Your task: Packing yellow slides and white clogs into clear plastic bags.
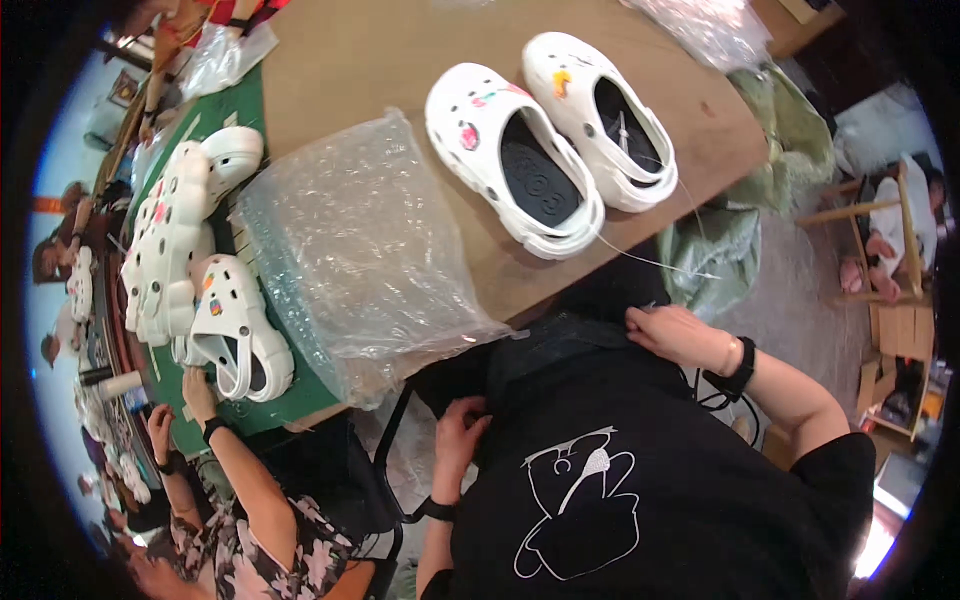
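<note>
Two white clogs with black insoles and coloured charms, the left clog (pixel 510 160) and the right clog (pixel 600 125), stand side by side on the brown table top. A thin clear tie trails from them over the table edge. Close to my body, my right hand (pixel 675 335) pinches black cloth (pixel 600 325) at my lap. My left hand (pixel 460 430) is at my other side, its fingers curled against the black shirt (pixel 620 430); the fingertips are partly hidden. Both hands are below the table edge, apart from the clogs.
A clear bubble-wrap bag (pixel 350 240) lies on the table. Left of it, more white clogs (pixel 240 330) sit on a green mat (pixel 310 400), where a co-worker's hand (pixel 197 390) touches one. Crumpled plastic (pixel 710 30) lies at the far edge. A wooden chair (pixel 865 225) stands at right.
</note>
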The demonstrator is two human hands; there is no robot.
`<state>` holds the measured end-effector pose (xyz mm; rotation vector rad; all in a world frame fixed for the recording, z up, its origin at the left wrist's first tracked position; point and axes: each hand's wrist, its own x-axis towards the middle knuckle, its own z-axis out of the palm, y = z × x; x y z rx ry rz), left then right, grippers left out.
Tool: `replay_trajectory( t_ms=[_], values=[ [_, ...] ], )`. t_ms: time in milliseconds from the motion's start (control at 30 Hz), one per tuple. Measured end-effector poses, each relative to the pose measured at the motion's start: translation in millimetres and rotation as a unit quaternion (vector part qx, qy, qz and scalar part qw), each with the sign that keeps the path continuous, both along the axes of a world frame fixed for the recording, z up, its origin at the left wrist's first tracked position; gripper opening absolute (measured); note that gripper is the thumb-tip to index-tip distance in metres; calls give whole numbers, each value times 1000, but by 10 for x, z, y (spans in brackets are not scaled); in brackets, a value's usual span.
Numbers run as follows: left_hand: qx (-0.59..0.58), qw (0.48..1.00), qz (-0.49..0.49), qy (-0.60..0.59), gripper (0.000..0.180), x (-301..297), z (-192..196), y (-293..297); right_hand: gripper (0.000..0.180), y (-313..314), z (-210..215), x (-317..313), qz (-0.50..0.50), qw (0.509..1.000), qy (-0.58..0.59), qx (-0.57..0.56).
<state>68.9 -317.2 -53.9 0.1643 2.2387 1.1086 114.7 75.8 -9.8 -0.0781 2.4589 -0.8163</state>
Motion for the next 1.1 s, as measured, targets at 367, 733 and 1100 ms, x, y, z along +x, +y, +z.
replay_trajectory(
  t_ms=[367, 733, 1100],
  values=[
    [9, 989, -61, -138, 21, -186, 263, 266, 21, -68, -128, 150, -21, 993, 72, -86],
    [106, 963, -244, 40, 8, -585, 741, 1189, 19, 337, 677, 949, -117, 985, -38, -119],
    [76, 878, -471, 46, 16, -515, 555, 1793, 31, 338, 507, 862, -222, 975, 19, 0]
  ],
)
